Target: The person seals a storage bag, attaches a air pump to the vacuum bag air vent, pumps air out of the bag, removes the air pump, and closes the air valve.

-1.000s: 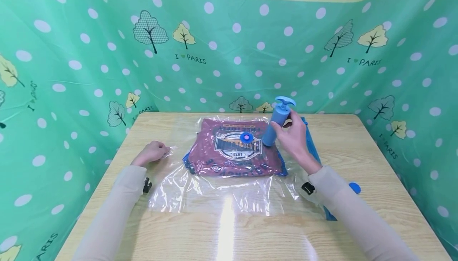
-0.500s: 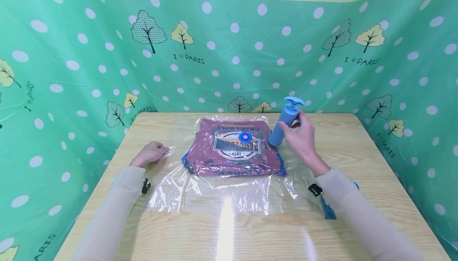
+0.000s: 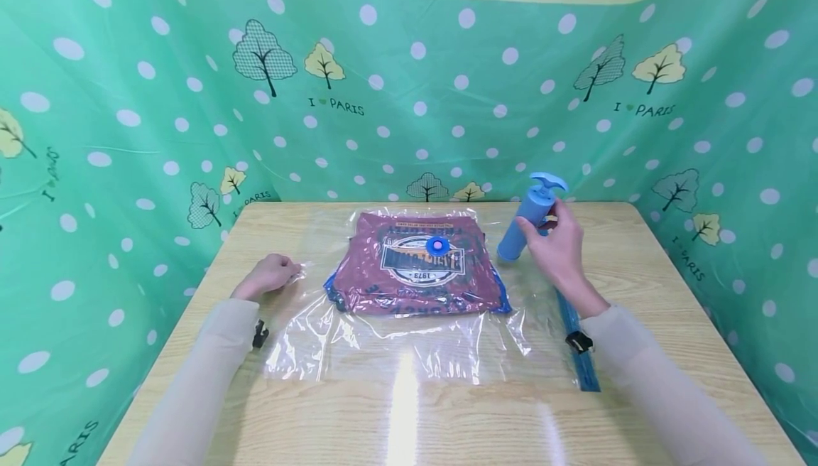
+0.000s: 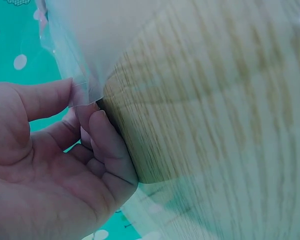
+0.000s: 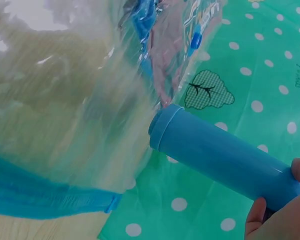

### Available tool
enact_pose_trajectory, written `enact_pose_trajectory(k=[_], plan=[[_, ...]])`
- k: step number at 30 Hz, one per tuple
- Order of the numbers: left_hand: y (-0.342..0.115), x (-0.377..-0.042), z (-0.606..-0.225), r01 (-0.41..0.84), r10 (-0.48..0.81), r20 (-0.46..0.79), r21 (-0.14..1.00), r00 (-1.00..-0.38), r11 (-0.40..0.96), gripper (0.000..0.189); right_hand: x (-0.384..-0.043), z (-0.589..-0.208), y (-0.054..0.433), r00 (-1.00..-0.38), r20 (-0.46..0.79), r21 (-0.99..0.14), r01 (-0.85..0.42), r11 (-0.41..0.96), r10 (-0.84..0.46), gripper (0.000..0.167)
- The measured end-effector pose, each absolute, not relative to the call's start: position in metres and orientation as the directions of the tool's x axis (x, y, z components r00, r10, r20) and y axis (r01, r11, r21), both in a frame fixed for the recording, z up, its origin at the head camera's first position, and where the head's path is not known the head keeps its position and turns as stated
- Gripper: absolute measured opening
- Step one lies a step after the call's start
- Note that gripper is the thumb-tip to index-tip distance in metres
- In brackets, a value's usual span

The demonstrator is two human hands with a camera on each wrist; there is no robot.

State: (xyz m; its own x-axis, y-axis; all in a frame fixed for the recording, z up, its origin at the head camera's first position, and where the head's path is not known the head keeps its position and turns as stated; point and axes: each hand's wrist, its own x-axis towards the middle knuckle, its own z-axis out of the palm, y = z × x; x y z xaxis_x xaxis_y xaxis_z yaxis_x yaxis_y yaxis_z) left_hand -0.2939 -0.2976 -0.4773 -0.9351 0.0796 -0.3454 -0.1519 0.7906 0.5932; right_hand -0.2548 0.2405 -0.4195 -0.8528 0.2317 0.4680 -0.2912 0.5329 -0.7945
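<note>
A clear vacuum storage bag (image 3: pixel 409 345) lies flat on the table, with folded dark red clothing (image 3: pixel 364 274) inside and a round blue valve (image 3: pixel 437 246) on top. At the bag's left edge, my left hand (image 3: pixel 268 274) pinches the plastic film (image 4: pixel 87 92) between thumb and fingers. My right hand (image 3: pixel 559 246) grips a blue hand pump (image 3: pixel 527 221) round its barrel, to the right of the clothing. The pump leans with its handle up and to the right; its lower end (image 5: pixel 165 127) points down towards the bag.
The bag's blue zip strip (image 3: pixel 578 352) runs along its right side, partly behind the right forearm. Wood-grain table (image 3: pixel 319 423) spreads out in front of the bag. A green dotted curtain (image 3: pixel 383 132) hangs behind and at both sides.
My right hand has carried the pump rightward, away from the valve and off the clothing. My left hand has stayed at the bag's left edge.
</note>
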Motion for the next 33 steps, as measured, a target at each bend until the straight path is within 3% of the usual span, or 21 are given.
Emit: enact_pose_trajectory(k=[10, 33], plan=[[-0.298, -0.293, -0.477, -0.167, 0.074, -0.354, 0.603, -0.932, 0.78, 0.033, -0.25, -0.421, 0.258, -0.834, 0.483, -0.779, -0.27, 0.567, 0.266, 0.041], [-0.297, -0.29, -0.476, -0.143, 0.089, -0.329, 0.617, -0.94, 0.774, 0.034, -0.232, -0.423, 0.293, -0.855, 0.425, -0.773, -0.173, 0.61, 0.296, 0.048]])
